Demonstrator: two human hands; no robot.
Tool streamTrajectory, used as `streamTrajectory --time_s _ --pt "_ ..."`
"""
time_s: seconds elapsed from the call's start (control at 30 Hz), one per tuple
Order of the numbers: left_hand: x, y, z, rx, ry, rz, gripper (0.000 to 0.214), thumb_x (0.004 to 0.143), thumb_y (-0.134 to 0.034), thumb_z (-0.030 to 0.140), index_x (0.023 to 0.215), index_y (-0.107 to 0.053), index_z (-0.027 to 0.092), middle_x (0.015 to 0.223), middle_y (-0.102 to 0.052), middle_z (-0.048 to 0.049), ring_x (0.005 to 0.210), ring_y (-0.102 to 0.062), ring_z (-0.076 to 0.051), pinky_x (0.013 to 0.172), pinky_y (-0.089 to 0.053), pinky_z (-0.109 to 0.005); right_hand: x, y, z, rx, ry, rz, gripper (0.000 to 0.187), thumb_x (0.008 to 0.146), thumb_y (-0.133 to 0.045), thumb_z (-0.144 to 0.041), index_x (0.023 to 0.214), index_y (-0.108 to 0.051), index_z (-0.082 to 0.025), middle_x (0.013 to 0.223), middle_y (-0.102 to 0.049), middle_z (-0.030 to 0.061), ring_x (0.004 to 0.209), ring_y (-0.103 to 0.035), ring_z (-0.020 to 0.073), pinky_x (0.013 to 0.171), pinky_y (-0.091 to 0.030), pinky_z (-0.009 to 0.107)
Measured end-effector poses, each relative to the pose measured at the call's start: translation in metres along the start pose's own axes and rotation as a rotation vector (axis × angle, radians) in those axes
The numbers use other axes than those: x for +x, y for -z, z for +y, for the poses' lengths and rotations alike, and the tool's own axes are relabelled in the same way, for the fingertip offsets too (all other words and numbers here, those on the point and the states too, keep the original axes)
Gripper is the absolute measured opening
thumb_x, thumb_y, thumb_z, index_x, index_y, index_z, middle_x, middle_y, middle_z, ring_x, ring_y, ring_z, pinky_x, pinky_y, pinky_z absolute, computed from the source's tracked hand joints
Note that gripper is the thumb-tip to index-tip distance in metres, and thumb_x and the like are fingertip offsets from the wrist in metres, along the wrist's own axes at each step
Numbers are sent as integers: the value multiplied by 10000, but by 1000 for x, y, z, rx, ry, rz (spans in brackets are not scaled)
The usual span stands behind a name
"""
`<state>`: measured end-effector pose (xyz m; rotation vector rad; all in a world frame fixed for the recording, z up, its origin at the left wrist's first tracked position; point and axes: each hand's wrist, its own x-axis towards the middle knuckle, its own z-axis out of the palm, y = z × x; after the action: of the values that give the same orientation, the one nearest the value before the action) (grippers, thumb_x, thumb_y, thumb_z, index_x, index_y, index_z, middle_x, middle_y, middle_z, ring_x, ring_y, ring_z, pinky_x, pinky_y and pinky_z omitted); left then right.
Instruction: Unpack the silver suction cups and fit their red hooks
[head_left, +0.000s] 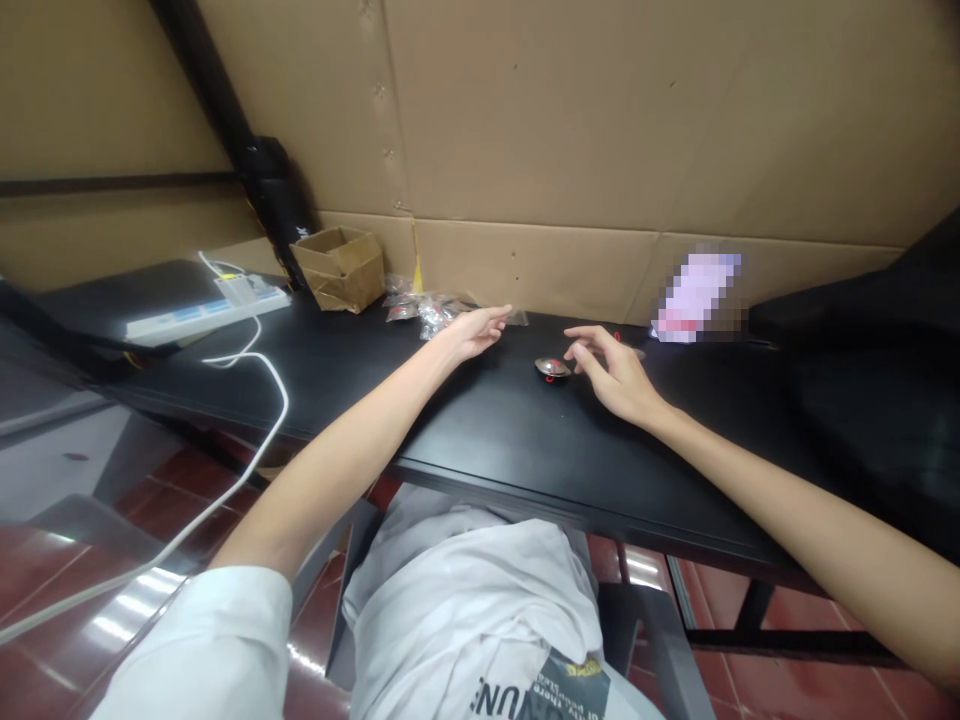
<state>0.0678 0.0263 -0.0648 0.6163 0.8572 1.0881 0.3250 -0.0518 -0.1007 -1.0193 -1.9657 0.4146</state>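
1. Left hand point(472, 335): open and flat, fingers stretched out long, nothing held, low over the black surface point(480, 430), fingertips just beside the clear plastic bags point(429, 314)
2. Right hand point(611, 378): open, fingers point(581, 358) a little bent like a soft claw, nothing held, not clenched, tips very near the round metal thing point(553, 368), touching or not too hard to tell
3. Round metal thing: just one, small and shiny, with red on top, lying on the black surface between the two hands, closer to the right hand
4. Hands: two, both bare, both reaching out from the person's own white shirt point(465, 610)
5. Small red bit point(617, 337): one, on the surface just behind the right hand, partly blocked by those fingers
6. Clear plastic bags: a small heap near the back edge, with little shiny parts inside, exact count too hard to tell
7. Further left: one brown cardboard box point(337, 268), open at the top, and one white power strip point(206, 313) with one white cord point(274, 400) running down toward the red floor tiles point(787, 680)
8. Further right: one blurred pink thing point(697, 297) against the cardboard wall point(570, 120), next to one big black thing point(855, 320)
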Motion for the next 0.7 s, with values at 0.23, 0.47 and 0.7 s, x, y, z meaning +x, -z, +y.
streamTrajectory --time_s 0.23,0.47,0.7 --pt "-6 -3 -10 182 59 -252 144 1024 -653 122 1115 -760 87 1205 -781 -206 1038 -780 -187 920 -630 -240 1 0 0 -85 86 -52 406 1048 -606 -508 1359 -674 -257 1101 -734 104 968 -708 295 918 -573 491" --pt "-8 -4 -17 480 18 -278 209 992 -668 206 1144 -809 187 1370 -769 -105 890 -723 -127 827 -580 -256 -1 3 -2 -325 208 -385 483 1052 -597 -560 1470 -675 -330 1413 -670 128 1286 -613 380 1112 -460 627" --pt "-7 -4 -16 436 -54 -171 171 934 -682 155 1063 -792 185 1208 -802 -90 745 -661 -100 679 -517 -221 4 4 1 -281 211 -239 362 1088 -530 -505 1215 -767 -264 1106 -735 130 990 -675 334 965 -525 546"
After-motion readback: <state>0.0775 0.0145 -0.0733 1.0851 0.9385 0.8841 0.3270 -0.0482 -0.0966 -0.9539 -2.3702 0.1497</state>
